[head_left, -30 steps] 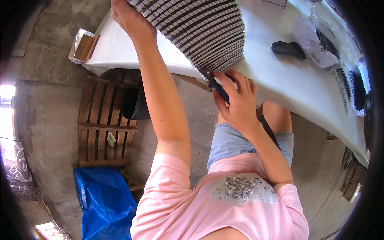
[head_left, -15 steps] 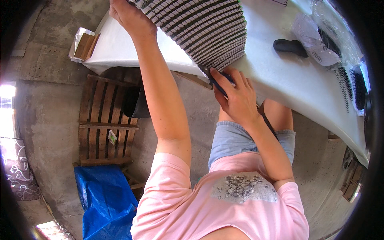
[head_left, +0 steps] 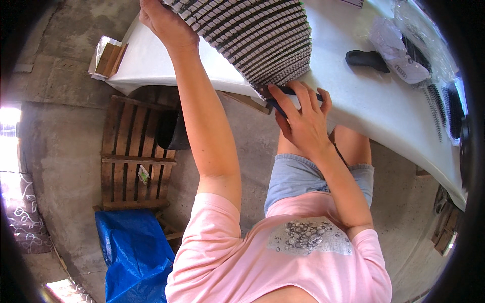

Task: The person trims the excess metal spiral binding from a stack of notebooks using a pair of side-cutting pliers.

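Observation:
A large ribbed sheet of black and white strips [head_left: 257,40] lies on the white table [head_left: 384,106] and hangs over its near edge. My left hand [head_left: 164,22] grips the sheet's left side at the top of the view. My right hand [head_left: 303,113] is closed around a dark blue-handled tool [head_left: 280,96], pressed against the sheet's lower corner at the table's edge. The tool's working end is hidden by my fingers and the sheet.
A black oblong object [head_left: 368,58], clear plastic bags [head_left: 399,48] and black coiled strips [head_left: 442,103] lie further right on the table. A small cardboard box [head_left: 108,58] sits at its left end. Below are a wooden pallet [head_left: 134,156] and a blue tarp [head_left: 131,252] on the concrete floor.
My right hand with the tool has crept slightly up toward the sheet's corner. My left hand keeps its hold on the sheet.

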`<control>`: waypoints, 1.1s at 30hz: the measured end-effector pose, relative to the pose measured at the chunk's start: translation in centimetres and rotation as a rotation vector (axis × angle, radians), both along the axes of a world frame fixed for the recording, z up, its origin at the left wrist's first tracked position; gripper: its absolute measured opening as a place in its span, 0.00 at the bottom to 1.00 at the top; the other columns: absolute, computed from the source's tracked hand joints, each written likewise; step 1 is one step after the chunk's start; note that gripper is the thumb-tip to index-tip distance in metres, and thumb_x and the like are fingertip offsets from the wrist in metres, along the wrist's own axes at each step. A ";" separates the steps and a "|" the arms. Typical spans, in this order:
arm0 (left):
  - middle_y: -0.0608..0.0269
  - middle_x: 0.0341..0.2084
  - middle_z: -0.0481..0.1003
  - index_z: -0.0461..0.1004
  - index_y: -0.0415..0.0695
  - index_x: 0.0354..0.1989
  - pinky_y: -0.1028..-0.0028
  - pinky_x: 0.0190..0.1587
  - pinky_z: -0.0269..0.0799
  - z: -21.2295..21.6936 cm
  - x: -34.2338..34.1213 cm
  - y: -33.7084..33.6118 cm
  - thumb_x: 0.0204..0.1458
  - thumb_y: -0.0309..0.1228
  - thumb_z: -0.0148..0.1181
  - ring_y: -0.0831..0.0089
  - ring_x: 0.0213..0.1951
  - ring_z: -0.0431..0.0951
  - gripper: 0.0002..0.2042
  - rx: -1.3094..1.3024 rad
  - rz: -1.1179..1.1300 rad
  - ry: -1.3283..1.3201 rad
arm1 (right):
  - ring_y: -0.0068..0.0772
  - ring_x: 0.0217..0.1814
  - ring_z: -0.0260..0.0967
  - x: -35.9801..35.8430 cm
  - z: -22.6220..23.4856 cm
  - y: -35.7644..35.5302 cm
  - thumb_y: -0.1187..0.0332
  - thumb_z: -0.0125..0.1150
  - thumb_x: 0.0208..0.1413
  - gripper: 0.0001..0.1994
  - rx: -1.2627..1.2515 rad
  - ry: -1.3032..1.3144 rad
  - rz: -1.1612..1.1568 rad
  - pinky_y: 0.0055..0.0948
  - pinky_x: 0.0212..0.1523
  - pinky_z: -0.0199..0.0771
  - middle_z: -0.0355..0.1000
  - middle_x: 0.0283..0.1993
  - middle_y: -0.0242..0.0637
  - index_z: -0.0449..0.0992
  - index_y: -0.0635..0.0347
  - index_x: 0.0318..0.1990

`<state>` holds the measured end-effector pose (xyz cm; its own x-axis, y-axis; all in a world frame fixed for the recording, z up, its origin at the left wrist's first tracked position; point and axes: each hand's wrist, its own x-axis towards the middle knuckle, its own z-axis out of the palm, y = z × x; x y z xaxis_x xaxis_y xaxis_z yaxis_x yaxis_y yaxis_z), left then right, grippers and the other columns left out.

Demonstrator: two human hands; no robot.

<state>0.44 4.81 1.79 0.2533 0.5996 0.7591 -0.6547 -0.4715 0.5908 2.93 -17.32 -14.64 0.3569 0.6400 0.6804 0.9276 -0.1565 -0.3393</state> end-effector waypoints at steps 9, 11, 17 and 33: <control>0.54 0.32 0.76 0.72 0.31 0.42 0.74 0.38 0.75 0.0 0.0 0.2 0.61 0.47 0.40 0.70 0.33 0.77 0.26 -0.008 -0.046 -0.001 | 0.25 0.51 0.63 1.2 -0.6 0.3 0.64 0.63 0.43 0.27 -0.020 -0.218 -0.039 0.39 0.50 0.48 0.63 0.51 0.28 0.69 0.33 0.56; 0.55 0.32 0.76 0.72 0.31 0.41 0.74 0.39 0.75 0.0 0.0 0.4 0.61 0.47 0.40 0.70 0.33 0.77 0.26 0.022 -0.050 -0.006 | 0.25 0.51 0.62 1.1 -0.6 0.3 0.64 0.63 0.43 0.28 -0.013 -0.213 -0.037 0.38 0.50 0.48 0.63 0.51 0.28 0.70 0.33 0.56; 0.56 0.32 0.76 0.73 0.32 0.41 0.75 0.39 0.74 0.0 0.0 0.6 0.61 0.47 0.42 0.71 0.33 0.76 0.26 -0.008 -0.041 -0.003 | 0.26 0.50 0.62 0.7 -0.7 0.2 0.65 0.64 0.41 0.29 0.018 -0.049 0.034 0.38 0.48 0.49 0.64 0.50 0.28 0.70 0.34 0.56; 0.55 0.32 0.76 0.73 0.32 0.40 0.74 0.41 0.74 0.0 0.0 -0.1 0.60 0.48 0.43 0.71 0.34 0.76 0.26 -0.045 0.006 -0.010 | 0.42 0.35 0.70 -3.3 -0.2 0.8 0.69 0.56 0.54 0.20 0.184 1.535 0.516 0.27 0.35 0.68 0.68 0.41 0.43 0.67 0.57 0.55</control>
<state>0.40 4.72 1.83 0.2422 0.6345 0.7340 -0.6582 -0.4484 0.6047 -0.39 -16.52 -14.84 0.5191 0.8545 -0.0161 -0.3423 0.1906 -0.9201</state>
